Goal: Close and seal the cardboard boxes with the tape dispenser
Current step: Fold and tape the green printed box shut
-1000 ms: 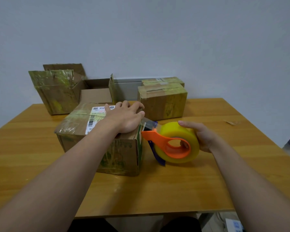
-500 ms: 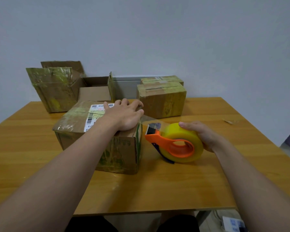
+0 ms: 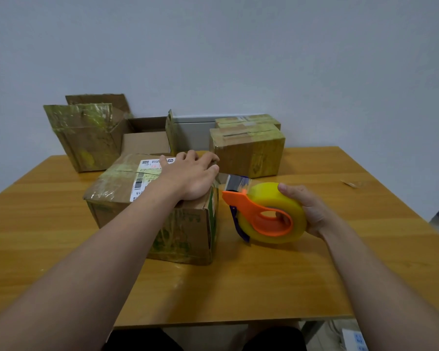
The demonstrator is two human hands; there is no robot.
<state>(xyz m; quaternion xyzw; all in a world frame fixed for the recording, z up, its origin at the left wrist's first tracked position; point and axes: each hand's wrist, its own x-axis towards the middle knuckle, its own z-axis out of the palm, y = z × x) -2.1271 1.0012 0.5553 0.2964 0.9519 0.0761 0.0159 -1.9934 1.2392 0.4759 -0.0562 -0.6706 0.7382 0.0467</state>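
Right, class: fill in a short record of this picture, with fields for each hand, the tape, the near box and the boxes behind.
Left hand: rests flat on top of the near box
Right hand: grips the tape dispenser, right of that box
Tape strip: stretched from dispenser to the box's top edge
Back left: open boxes
Back right: two closed boxes

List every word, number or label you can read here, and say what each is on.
"015", seemingly: digits beside the barcode on the white shipping label on the near box, partly under the left hand.
Remaining label print: too blurred to read.
That box's green print on the front: illegible.
Labels on the rear boxes: too small.
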